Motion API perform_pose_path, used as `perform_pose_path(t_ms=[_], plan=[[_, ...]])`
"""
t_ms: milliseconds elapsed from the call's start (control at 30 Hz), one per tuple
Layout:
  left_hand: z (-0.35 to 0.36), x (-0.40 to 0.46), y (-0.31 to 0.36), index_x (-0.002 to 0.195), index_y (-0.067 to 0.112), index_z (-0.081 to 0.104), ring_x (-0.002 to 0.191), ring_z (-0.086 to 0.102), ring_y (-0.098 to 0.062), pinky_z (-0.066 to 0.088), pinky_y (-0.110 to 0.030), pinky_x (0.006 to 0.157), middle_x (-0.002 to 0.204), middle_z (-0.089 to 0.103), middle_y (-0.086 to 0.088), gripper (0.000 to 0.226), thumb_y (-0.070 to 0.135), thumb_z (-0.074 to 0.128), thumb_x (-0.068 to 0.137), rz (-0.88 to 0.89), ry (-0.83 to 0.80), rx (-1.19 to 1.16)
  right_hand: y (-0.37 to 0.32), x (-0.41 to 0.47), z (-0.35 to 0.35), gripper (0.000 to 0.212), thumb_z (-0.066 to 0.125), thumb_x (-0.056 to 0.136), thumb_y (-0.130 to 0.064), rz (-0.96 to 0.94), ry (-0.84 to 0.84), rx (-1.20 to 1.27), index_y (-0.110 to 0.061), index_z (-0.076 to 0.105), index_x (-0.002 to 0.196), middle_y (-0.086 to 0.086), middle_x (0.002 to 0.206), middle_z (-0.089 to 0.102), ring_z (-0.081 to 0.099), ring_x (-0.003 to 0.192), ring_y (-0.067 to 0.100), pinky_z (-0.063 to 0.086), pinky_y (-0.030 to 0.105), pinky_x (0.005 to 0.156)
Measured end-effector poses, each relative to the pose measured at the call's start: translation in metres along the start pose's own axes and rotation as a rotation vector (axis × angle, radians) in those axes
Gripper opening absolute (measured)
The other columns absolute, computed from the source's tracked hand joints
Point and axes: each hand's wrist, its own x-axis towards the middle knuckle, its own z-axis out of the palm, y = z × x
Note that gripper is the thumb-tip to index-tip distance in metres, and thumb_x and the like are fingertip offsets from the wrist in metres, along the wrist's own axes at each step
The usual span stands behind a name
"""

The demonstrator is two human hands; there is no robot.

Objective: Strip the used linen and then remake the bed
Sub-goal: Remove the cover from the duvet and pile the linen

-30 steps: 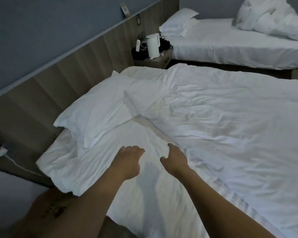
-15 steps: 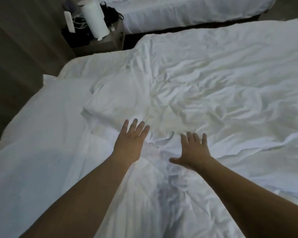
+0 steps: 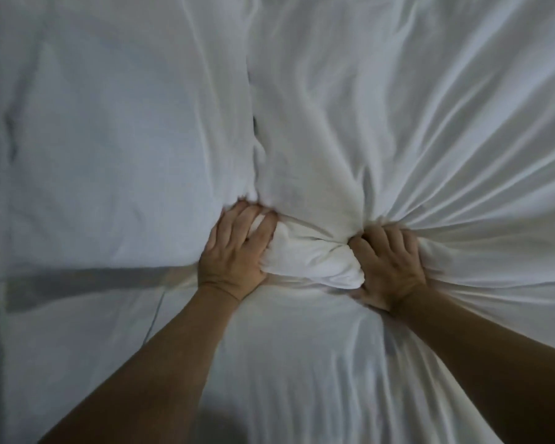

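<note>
Left hand [image 3: 234,248] and right hand [image 3: 388,264] both clenched on bunched duvet [image 3: 311,257], wad between them; rest fans off toward far right, pull goes back toward body i guess.

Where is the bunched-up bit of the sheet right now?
In the head view, the bunch sits mid-frame on the bed, gripped between the left hand and right hand.

We see a dark shadow [image 3: 220,426] at the bottom edge of the view, soft-edged and blurred. We also see a grey band of shadow [image 3: 77,283] running level across the left side, about midway down. We cannot tell what casts either one.
</note>
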Motion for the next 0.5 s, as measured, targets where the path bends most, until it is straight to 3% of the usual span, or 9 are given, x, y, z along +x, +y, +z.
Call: perform_pose_path(t_ms=[100,333,500], plan=[[0.007,-0.005,0.000,0.123,0.022,0.058,0.123,0.048,-0.028,0.014,-0.034,0.120,0.129,0.048,-0.004,0.053,0.021,0.072,0.072,0.003,-0.027,-0.005,0.004,0.000,0.004,0.057,0.052,0.059,-0.057,-0.022,-0.048,0.030,-0.015,0.046,0.098,0.007,0.092,0.041,0.038,0.083,0.029,0.031,0.042,0.077],[0.018,-0.007,-0.001,0.122,0.022,0.056,0.122,0.047,-0.028,0.012,-0.034,0.120,0.127,0.048,-0.005,0.056,0.022,0.074,0.069,0.021,0.011,-0.025,0.007,-0.002,0.016,0.062,0.047,0.062,-0.062,-0.046,0.016,0.046,-0.015,0.045,0.102,0.005,0.095,0.035,0.037,0.086,0.029,0.028,0.041,0.077],[0.019,-0.008,-0.001,0.126,0.020,0.055,0.124,0.046,-0.030,0.008,-0.032,0.121,0.129,0.047,-0.007,0.055,0.023,0.072,0.074,0.015,0.034,-0.040,0.009,-0.004,0.020,0.058,0.048,0.067,-0.061,-0.068,0.096,0.034,-0.013,0.047,0.099,0.010,0.092,0.045,0.037,0.083,0.030,0.029,0.042,0.079]])
